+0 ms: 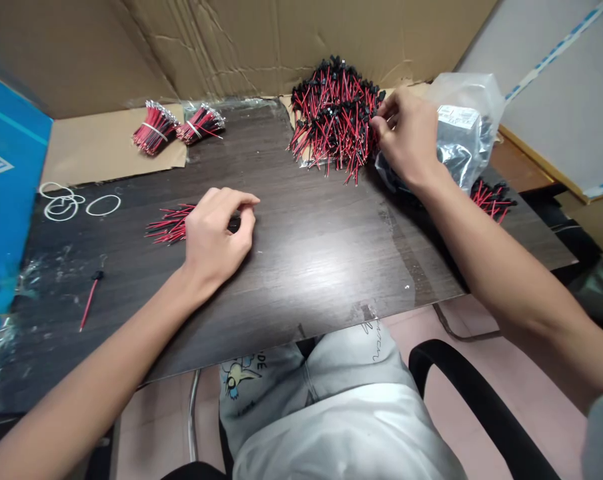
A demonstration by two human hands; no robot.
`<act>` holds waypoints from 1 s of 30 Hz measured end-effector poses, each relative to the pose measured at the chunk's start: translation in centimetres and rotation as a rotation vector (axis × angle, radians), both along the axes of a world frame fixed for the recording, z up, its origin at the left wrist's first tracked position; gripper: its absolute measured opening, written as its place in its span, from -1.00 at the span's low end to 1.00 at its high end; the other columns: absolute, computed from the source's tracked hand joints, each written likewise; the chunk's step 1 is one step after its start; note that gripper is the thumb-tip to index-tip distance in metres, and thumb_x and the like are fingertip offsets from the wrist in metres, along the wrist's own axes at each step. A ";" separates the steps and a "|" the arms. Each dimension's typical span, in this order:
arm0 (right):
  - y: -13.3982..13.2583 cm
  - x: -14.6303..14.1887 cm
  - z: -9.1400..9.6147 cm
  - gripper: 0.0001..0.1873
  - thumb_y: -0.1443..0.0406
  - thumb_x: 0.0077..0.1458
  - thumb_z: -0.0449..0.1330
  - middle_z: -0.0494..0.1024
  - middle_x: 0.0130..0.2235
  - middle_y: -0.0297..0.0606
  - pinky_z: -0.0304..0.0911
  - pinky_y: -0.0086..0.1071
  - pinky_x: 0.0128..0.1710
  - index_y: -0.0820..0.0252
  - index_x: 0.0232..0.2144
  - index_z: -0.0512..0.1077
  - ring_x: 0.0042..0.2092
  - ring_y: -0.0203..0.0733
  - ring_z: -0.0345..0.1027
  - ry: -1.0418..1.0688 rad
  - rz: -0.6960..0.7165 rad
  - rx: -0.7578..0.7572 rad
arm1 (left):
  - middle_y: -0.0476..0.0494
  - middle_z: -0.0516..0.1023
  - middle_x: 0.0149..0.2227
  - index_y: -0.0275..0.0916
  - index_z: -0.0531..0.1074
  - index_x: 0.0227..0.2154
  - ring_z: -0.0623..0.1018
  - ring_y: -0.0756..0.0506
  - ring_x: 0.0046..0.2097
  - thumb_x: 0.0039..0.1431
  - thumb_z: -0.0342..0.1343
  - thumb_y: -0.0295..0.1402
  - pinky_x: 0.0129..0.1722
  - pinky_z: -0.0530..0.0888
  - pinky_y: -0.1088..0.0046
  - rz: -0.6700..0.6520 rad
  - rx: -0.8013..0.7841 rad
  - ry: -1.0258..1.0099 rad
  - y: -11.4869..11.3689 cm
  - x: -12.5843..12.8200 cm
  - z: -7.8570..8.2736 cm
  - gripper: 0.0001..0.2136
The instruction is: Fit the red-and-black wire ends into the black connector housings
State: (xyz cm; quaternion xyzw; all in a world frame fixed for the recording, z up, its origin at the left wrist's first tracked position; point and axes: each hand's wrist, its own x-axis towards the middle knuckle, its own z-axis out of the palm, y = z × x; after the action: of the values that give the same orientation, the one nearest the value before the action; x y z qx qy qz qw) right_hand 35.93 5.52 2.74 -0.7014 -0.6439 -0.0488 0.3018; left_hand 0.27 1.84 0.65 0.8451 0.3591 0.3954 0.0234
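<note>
A: What lies closest to us?
B: Our pale grey clothing, with a black chair arm to the right. Past it comes the dark wood-grain table.
A: And on its near left part?
B: A single red wire with a black connector at its far end, well apart from the rest.
A: Where is our left hand?
B: Over a small bunch of wires, covering its right part. Our thumb and forefinger curl towards each other with a gap between; we cannot tell whether the other fingers grip anything. White rubber bands lie further left.
A: And our right hand?
B: At the right edge of the big heap of red and black wires, fingertips drawn close together. We cannot tell whether they pinch a wire. Just beside it sits a clear plastic bag with dark contents.
A: Farthest off?
B: Two banded bundles at the back left, before a cardboard wall.
</note>
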 end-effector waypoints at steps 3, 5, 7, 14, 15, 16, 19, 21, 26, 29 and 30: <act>0.0 -0.1 0.5 -0.66 0.24 0.38 0.03 0.63 0.08 0.05 0.22 -0.26 0.01 0.21 0.04 0.50 -0.03 -0.06 0.44 -0.052 0.035 -0.109 | -0.04 0.67 -0.27 -0.08 0.56 -0.28 0.59 -0.12 -0.20 0.30 0.09 -0.45 -0.10 0.51 0.23 0.062 -0.004 -0.010 0.3 -0.3 0.3 -0.83; -0.4 -0.3 0.9 -0.59 0.19 0.41 -0.03 0.59 0.14 0.09 0.20 -0.22 0.05 0.21 0.09 0.50 0.04 0.01 0.43 -0.113 0.047 -0.167 | -0.05 0.67 -0.26 -0.08 0.56 -0.28 0.58 -0.14 -0.17 0.29 0.08 -0.45 -0.07 0.51 0.19 0.115 -0.009 -0.024 0.8 -0.8 0.6 -0.83; -0.8 -0.5 1.2 -0.54 0.17 0.41 -0.08 0.58 0.16 0.09 0.20 -0.19 0.07 0.20 0.13 0.48 0.07 0.06 0.43 -0.145 0.059 -0.173 | -0.04 0.66 -0.23 -0.07 0.56 -0.27 0.57 -0.16 -0.13 0.25 0.09 -0.46 -0.02 0.49 0.14 0.181 -0.036 -0.016 1.6 -1.4 0.8 -0.82; -2.1 -1.4 1.6 -0.52 0.19 0.40 -0.09 0.61 0.16 -0.06 0.30 -0.18 0.04 0.09 0.24 0.38 0.02 0.04 0.53 -0.118 0.043 -0.120 | -0.15 0.65 -0.25 -0.18 0.63 -0.37 0.48 -0.27 -0.13 0.01 0.20 -0.46 -0.03 0.43 0.00 0.400 -0.128 0.189 4.5 -4.6 1.1 -0.86; -2.2 -1.6 1.7 -0.53 0.20 0.40 -0.09 0.60 0.17 -0.07 0.30 -0.18 0.06 0.08 0.24 0.38 0.03 0.03 0.53 -0.126 0.050 -0.113 | -0.15 0.64 -0.28 -0.18 0.63 -0.39 0.47 -0.25 -0.16 -0.01 0.21 -0.46 -0.05 0.43 0.03 0.378 -0.142 0.199 4.8 -4.9 1.1 -0.87; -2.4 -1.9 1.8 -0.53 0.23 0.39 -0.09 0.60 0.17 -0.08 0.30 -0.18 0.08 0.07 0.23 0.38 0.05 0.03 0.52 -0.134 0.056 -0.101 | -0.14 0.64 -0.29 -0.17 0.64 -0.40 0.45 -0.23 -0.19 -0.04 0.23 -0.45 -0.06 0.44 0.06 0.352 -0.152 0.208 4.9 -5.2 1.0 -0.87; -3.2 -3.0 2.2 -0.55 0.27 0.38 -0.09 0.63 0.11 -0.08 0.30 -0.20 0.08 0.09 0.18 0.44 0.07 0.01 0.52 -0.154 0.090 -0.078 | -0.12 0.64 -0.27 -0.16 0.68 -0.38 0.44 -0.21 -0.20 -0.12 0.29 -0.45 -0.07 0.45 0.13 0.288 -0.164 0.229 5.1 -5.5 1.2 -0.82; -3.9 -3.9 2.6 -0.56 0.26 0.38 -0.07 0.65 0.05 -0.05 0.30 -0.21 0.06 0.11 0.13 0.48 0.06 0.02 0.53 -0.168 0.123 -0.070 | -0.12 0.64 -0.24 -0.14 0.69 -0.36 0.46 -0.21 -0.16 -0.12 0.32 -0.44 -0.05 0.47 0.14 0.209 -0.182 0.245 4.8 -5.4 1.5 -0.81; -5.6 -5.6 3.1 -0.60 0.21 0.41 -0.06 0.69 -0.12 -0.06 0.33 -0.23 -0.03 0.12 0.05 0.53 -0.10 0.00 0.57 -0.183 0.165 -0.038 | -0.08 0.62 -0.20 -0.07 0.67 -0.30 0.48 -0.22 -0.10 -0.06 0.34 -0.40 0.03 0.47 0.08 -0.038 -0.257 0.326 4.0 -4.7 2.1 -0.79; -6.0 -5.7 3.1 -0.65 0.23 0.39 -0.02 0.70 -0.19 -0.12 0.34 -0.25 -0.08 0.08 0.01 0.54 -0.16 -0.03 0.58 -0.179 0.168 -0.014 | -0.08 0.61 -0.22 -0.08 0.65 -0.30 0.45 -0.21 -0.12 -0.08 0.25 -0.47 0.02 0.45 0.08 -0.013 -0.237 0.390 4.0 -4.7 1.9 -0.75; -6.0 -5.6 3.1 -0.66 0.24 0.38 0.00 0.70 -0.20 -0.13 0.33 -0.25 -0.08 0.08 0.00 0.54 -0.16 -0.04 0.58 -0.183 0.165 -0.008 | -0.08 0.61 -0.24 -0.10 0.65 -0.32 0.45 -0.20 -0.14 -0.09 0.22 -0.50 -0.01 0.46 0.09 0.003 -0.228 0.384 4.1 -4.8 1.8 -0.75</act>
State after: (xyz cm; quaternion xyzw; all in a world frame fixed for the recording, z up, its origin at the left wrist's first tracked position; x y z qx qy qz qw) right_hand 30.37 -0.45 5.86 -0.6398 -0.7245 -0.0850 0.2420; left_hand -4.51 5.95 2.43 0.8962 0.4008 0.1841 0.0491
